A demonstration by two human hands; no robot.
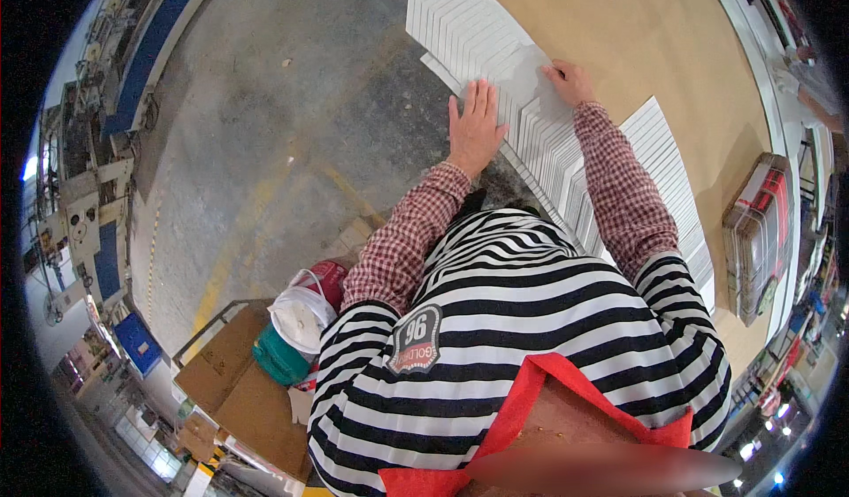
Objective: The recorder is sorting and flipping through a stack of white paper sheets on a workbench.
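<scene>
A long row of overlapping white paper sheets (464,24) lies fanned along the left edge of a tan-covered table (637,19). My left hand (478,130) rests flat against the row's left side, its fingers stretched out. On the opposite side of the same row, my right hand (570,83) has its fingers curled closed at a sheet's edge; the fingertips are partly hidden. A second fanned row of white sheets (668,156) lies to the right of my right forearm. The near part of the first row runs down towards my body.
A plastic-wrapped bundle with red plaid (761,236) sits on the table's right side. At my lower left are a brown cardboard surface (234,391), a white tub (299,316) and a teal container (281,355). Grey floor (292,81) with yellow lines spreads left; machinery (84,218) stands beyond.
</scene>
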